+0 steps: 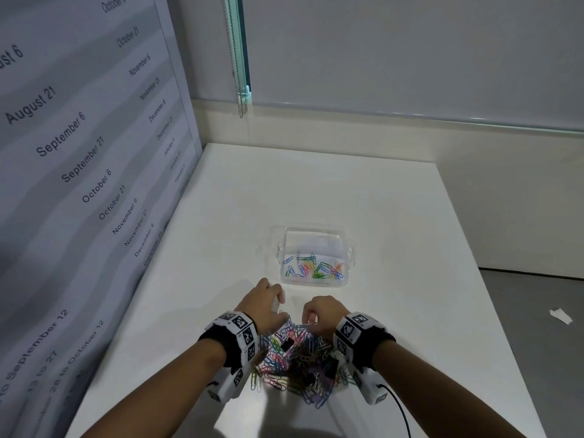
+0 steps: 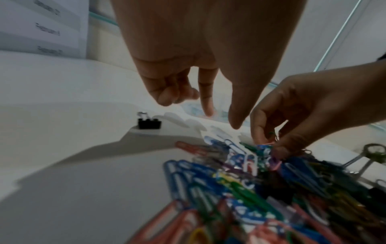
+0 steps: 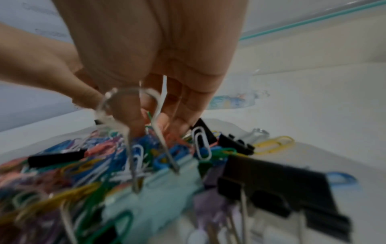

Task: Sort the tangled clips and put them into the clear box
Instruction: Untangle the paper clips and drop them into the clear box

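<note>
Plastic-coated wire is making up most of the pile of clips (image 1: 297,361): thin looped paper clips in blue, green, red, yellow, pink and white are lying knotted together with black folded-steel binder clips and one pale teal binder clip (image 3: 158,194) whose chrome wire handles are standing upright. A single small black binder clip (image 2: 149,123) is sitting apart from the heap, on its left.

Beyond the heap, the clear box (image 1: 314,235), a rectangular tub of transparent plastic with small side lugs, is standing upright on the white table (image 1: 395,216); a thin layer of coloured paper clips is lying in its near end. The table surface is smooth and matt. A wall panel printed with dates (image 1: 79,153) is running along its left edge, a grey blind with a bead chain (image 1: 235,58) is hanging behind it, and a scrap of white paper (image 1: 562,316) is lying on the grey floor to the right.

Both hands are working at the far edge of the heap. The right hand (image 1: 324,312) is pinching a few paper clips at the top of the pile between thumb and curled fingertips. The left hand (image 1: 268,303) is hovering just beside it, index finger and thumb pointing down and the remaining fingers loosely curled, gripping nothing.
</note>
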`<state>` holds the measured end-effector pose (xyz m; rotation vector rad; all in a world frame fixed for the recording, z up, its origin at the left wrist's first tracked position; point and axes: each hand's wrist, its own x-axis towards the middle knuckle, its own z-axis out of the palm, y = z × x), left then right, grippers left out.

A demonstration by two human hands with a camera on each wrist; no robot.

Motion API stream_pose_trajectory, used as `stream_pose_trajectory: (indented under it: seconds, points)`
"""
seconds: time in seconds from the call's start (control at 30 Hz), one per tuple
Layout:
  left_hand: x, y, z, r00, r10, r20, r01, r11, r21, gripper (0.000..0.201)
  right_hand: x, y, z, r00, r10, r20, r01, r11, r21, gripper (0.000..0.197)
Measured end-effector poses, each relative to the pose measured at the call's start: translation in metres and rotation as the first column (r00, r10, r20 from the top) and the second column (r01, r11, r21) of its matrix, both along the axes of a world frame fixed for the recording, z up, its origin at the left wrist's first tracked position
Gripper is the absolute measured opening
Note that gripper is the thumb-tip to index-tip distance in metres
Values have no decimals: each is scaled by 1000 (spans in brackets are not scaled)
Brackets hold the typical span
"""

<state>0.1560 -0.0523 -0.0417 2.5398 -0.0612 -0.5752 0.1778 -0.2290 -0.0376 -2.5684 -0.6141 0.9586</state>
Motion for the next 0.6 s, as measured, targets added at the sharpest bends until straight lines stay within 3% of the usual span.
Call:
stream_pose_trajectory:
  seconds: [0.33,0.6]
  points:
    - [-3,-40,-13,978,-203,-51,206,976,72,54,25,-29,32,959,-259,117,233,952,201,9]
    - [-2,-44,-7,974,-210,-85,213,977,30,18,67,-33,59,809,-556,190,458,800,388,20]
